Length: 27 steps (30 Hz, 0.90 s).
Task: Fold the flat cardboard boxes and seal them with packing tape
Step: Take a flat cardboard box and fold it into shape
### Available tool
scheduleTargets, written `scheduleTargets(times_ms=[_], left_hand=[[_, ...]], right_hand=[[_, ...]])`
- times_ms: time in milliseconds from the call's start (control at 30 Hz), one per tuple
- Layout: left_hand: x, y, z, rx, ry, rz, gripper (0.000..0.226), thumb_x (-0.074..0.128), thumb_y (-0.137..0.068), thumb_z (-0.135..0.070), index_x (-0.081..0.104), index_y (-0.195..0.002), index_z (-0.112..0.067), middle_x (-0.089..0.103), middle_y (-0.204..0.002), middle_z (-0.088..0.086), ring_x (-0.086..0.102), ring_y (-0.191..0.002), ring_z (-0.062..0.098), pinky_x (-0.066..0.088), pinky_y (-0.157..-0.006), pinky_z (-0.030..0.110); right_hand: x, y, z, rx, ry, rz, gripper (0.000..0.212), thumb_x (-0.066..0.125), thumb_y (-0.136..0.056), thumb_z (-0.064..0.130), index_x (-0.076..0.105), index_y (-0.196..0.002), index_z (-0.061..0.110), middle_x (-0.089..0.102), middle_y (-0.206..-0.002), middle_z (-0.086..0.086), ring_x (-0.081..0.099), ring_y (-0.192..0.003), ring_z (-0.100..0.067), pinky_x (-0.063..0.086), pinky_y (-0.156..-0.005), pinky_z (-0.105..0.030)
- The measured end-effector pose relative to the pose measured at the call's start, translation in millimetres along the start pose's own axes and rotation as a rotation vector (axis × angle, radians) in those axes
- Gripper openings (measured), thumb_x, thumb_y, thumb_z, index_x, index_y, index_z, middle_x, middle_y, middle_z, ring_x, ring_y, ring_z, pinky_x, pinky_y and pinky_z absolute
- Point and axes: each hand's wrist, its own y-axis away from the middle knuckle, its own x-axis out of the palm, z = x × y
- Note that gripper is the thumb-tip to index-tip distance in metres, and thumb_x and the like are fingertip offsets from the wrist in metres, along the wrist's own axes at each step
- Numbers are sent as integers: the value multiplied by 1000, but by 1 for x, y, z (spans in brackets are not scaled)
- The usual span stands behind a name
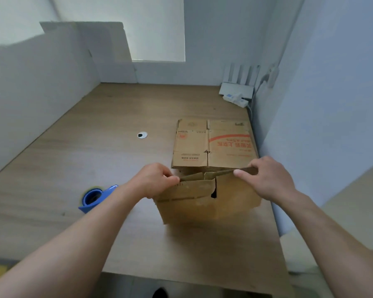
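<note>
The left hand [157,180] is curled on the upper left corner of the box [207,205]. Its thumb and fingers are closed together, pinching the edge of a flap [195,187] there. The right hand [265,178] clamps the upper right edge. Its thumb lies along the near side of a thin, dark strip of cardboard, and its fingers are wrapped behind it. Neither hand holds anything but cardboard.

The box stands on the table [116,147] directly between the two hands, near the table's right edge. Its top is partly closed: the near flap bends over the opening and leaves a dark notch at its right end. The flap edges run in a line from one grip to the other.

Just behind the box lies a flat box [211,145], printed in red. Whether the two touch cannot be told.

A blue tape dispenser [95,197] lies on the table to the left of the left forearm, apart from both hands. Farther back is a round grommet [142,135], and a router [237,88] sits in the far right corner.
</note>
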Motion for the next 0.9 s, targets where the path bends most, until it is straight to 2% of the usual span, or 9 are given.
scheduleTargets(times_ms=[133, 233, 333, 433, 533, 600, 700, 800, 900], left_hand=[[15, 4, 7, -10, -42, 191, 25, 63, -89, -27, 67, -114, -24, 66, -105, -3, 66, -87, 14, 58, -65, 27], [38, 7, 10, 36, -138, 208, 22, 59, -90, -28, 71, -107, -22, 67, -96, -4, 65, -85, 13, 59, -67, 27], [57, 9, 14, 120, -326, 138, 10, 54, -93, -23, 63, -88, -20, 63, -86, -1, 61, -82, 16, 52, -70, 28], [66, 9, 20, 112, -274, 128, 7, 52, -96, -24, 55, -91, -24, 60, -87, -2, 59, -81, 15, 49, -69, 28], [61, 9, 20, 70, -88, 135, 16, 52, -97, -25, 64, -107, -20, 65, -101, 0, 62, -92, 18, 55, -83, 35], [52, 12, 17, 73, 62, 121, 18, 53, -97, -23, 67, -109, -18, 66, -103, -1, 63, -95, 19, 53, -78, 31], [38, 18, 12, 49, 354, 77, 13, 52, -100, -19, 64, -105, -17, 67, -106, 3, 63, -97, 22, 49, -75, 31], [24, 21, 13, -63, 539, -22, 8, 50, -101, -15, 59, -101, -17, 64, -102, 5, 61, -87, 20, 51, -68, 30], [13, 19, 15, -183, 575, -86, 14, 48, -98, -10, 60, -105, -9, 64, -104, 14, 64, -92, 33, 60, -76, 43]], right_hand=[[22, 10, 3, 65, -51, 63, 50, 55, -77, 80, 64, -73, 31, 57, -92, 9, 56, -82, -9, 51, -68, -31], [45, 25, -3, 165, -121, 60, 44, 63, -71, 76, 65, -79, 32, 58, -104, 4, 55, -93, -11, 49, -75, -31], [56, 37, -4, 189, -261, 23, 61, 71, -74, 66, 66, -117, 23, 53, -127, -2, 52, -117, -17, 44, -95, -31], [63, 47, 1, 189, -349, -6, 96, 81, -71, 48, 35, -151, 21, 35, -149, 1, 34, -139, -17, 36, -114, -37], [65, 49, 9, 321, -425, -54, 108, 79, -73, 22, 11, -157, 28, 26, -155, -1, 34, -141, -22, 37, -100, -28], [60, 48, 16, 454, -543, -101, 106, 72, -81, 8, 3, -159, 27, 24, -157, -9, 38, -138, -28, 35, -92, -26], [48, 44, 22, 480, -543, -155, 102, 67, -81, 1, 5, -158, 27, 33, -156, -11, 43, -135, -35, 44, -102, -36], [27, 36, 25, 358, -423, -71, 70, 68, -81, 3, 37, -139, 26, 58, -125, 1, 57, -116, -32, 52, -85, -37], [1, 27, 39, 165, -226, 92, 43, 65, -84, 7, 51, -116, 31, 60, -101, 8, 60, -98, -22, 49, -73, -32]])
